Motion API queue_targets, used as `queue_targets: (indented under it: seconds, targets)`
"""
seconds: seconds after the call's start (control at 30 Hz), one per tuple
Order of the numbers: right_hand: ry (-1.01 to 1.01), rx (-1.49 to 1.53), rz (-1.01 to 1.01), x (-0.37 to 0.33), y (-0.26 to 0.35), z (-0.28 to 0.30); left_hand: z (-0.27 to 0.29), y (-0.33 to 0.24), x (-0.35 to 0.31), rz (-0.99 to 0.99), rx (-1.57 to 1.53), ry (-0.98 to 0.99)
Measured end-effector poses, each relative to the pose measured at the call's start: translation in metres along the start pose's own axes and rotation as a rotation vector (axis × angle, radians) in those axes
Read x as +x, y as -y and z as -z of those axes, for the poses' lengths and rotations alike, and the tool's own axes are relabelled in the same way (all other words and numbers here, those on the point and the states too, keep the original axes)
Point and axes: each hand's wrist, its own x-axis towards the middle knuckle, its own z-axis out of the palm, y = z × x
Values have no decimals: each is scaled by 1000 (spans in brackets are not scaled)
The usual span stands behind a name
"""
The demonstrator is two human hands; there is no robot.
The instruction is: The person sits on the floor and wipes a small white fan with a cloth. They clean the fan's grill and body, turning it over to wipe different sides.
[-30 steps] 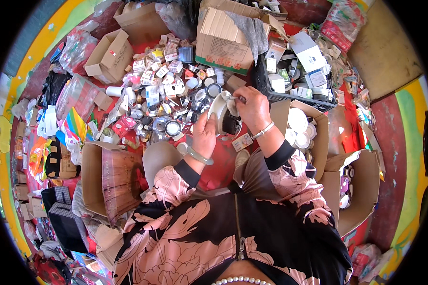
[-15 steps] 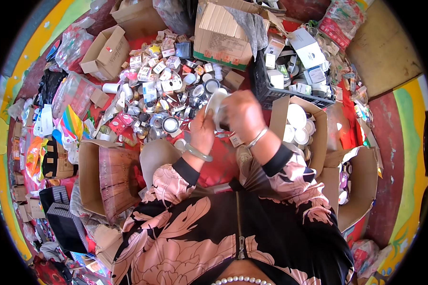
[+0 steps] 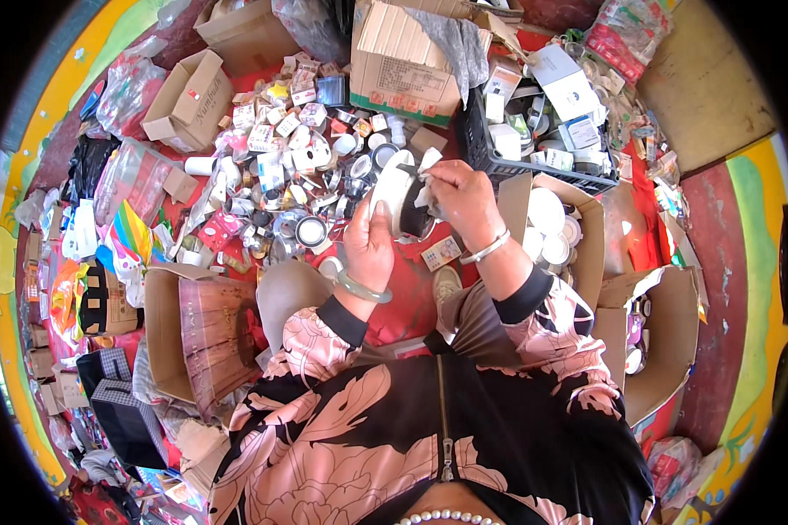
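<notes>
My left hand (image 3: 369, 247), with a jade-coloured bangle on its wrist, grips a round white jar (image 3: 391, 185) tilted on its side. A dark area shows on the jar's side nearest my other hand. My right hand (image 3: 466, 203) pinches a crumpled white scrap (image 3: 429, 161), either tissue or peeled film, close against the jar. Just in front of my hands a large heap of small jars, tubs and boxes (image 3: 311, 157) covers the red floor. A small printed card or box (image 3: 440, 254) lies below my right hand.
On the right stand a carton of round white jars (image 3: 597, 229), another open carton (image 3: 671, 350) and a black crate (image 3: 534, 175) full of packages. A carton (image 3: 168, 328) lies at my left knee. Larger cartons (image 3: 403, 79) stand at the back.
My right hand was blurred over the jar and is now slightly to the right, the white scrap showing in its fingers. The jar's dark side has come into view.
</notes>
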Motion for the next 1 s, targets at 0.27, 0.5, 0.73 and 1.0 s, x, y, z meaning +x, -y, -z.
queue_targets:
  seconds: [0.27, 0.5, 0.73, 1.0]
  targets:
    - [-91, 248, -95, -5, 0, -9, -16, -7, 2, -231, 146, -146]
    - [42, -88, 293, -2, 32, 17, -10, 2, 9, 134, -186, -58]
    - [421, -148, 292, 26, -2, 34, 0, 13, 5, 93, -26, 123]
    - [419, -91, 526, 20, -6, 48, 14, -3, 15, 506, -595, 173]
